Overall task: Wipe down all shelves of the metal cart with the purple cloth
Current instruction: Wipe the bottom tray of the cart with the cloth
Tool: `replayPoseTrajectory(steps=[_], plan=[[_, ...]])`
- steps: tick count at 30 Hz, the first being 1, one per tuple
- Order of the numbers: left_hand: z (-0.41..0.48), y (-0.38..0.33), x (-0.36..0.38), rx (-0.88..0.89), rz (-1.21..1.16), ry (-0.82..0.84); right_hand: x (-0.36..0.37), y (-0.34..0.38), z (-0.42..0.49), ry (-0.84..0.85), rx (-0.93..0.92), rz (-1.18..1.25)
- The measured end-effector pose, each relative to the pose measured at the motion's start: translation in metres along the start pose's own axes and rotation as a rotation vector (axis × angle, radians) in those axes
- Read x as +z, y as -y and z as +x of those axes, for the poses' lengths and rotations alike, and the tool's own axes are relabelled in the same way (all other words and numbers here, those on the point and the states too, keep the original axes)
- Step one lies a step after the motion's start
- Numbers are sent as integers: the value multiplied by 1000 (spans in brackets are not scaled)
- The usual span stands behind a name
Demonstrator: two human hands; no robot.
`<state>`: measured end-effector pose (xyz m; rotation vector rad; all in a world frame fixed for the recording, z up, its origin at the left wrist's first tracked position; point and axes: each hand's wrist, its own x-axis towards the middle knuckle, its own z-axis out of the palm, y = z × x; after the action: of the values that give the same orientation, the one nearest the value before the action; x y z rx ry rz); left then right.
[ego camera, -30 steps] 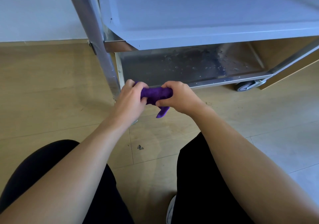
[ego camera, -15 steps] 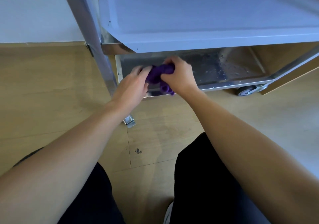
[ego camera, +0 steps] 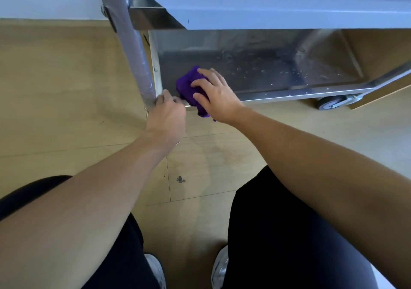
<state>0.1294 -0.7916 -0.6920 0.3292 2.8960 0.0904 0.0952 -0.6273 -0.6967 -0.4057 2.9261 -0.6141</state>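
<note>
The metal cart's bottom shelf (ego camera: 278, 75) lies low in front of me, wet with droplets across its middle and right. My right hand (ego camera: 214, 93) presses the bunched purple cloth (ego camera: 189, 84) flat onto the shelf's near left corner, and part of the cloth hangs over the front rim. My left hand (ego camera: 166, 113) grips the front rim at the foot of the cart's left post (ego camera: 131, 50). An upper shelf (ego camera: 278, 1) overhangs and hides the back of the bottom shelf.
A caster wheel (ego camera: 331, 103) sits under the shelf's right front corner. Pale wood floor (ego camera: 66, 88) surrounds the cart, and a white wall runs behind it. My knees in black trousers and my two shoes fill the bottom of the view.
Both hands carried the cloth forward from above the floor onto the bottom shelf. My left hand has let go of the cloth and now holds the shelf rim; the right hand alone keeps the cloth.
</note>
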Motion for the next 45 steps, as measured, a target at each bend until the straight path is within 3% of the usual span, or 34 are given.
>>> replayPoseTrajectory(steps=[6,11,13,18,20,24,27,32,37,39,42,45], plan=[[-2,4,12,91,175,73,20,13,40,-17,144,-18],[-7,9,17,139,207,76,31,28,40,74,-146,-57],[-7,12,19,126,141,97,22,12,45,80,-153,-61],[-1,18,21,124,20,187,6,-24,42,-48,306,-82],[-4,16,21,118,20,156,11,-9,38,-19,224,-139],[-14,12,17,170,107,33,30,27,30,81,-140,-161],[-17,14,12,143,85,13,28,21,33,37,-101,-75],[-21,18,12,124,35,65,22,9,44,-66,187,-51],[-21,15,8,165,85,10,27,27,34,48,-73,-107],[-20,11,3,129,40,6,25,24,33,78,-99,-108],[-16,1,1,105,-29,-41,17,7,32,63,-36,-75],[-12,-8,3,191,-14,-63,-1,-28,30,-29,173,-57]])
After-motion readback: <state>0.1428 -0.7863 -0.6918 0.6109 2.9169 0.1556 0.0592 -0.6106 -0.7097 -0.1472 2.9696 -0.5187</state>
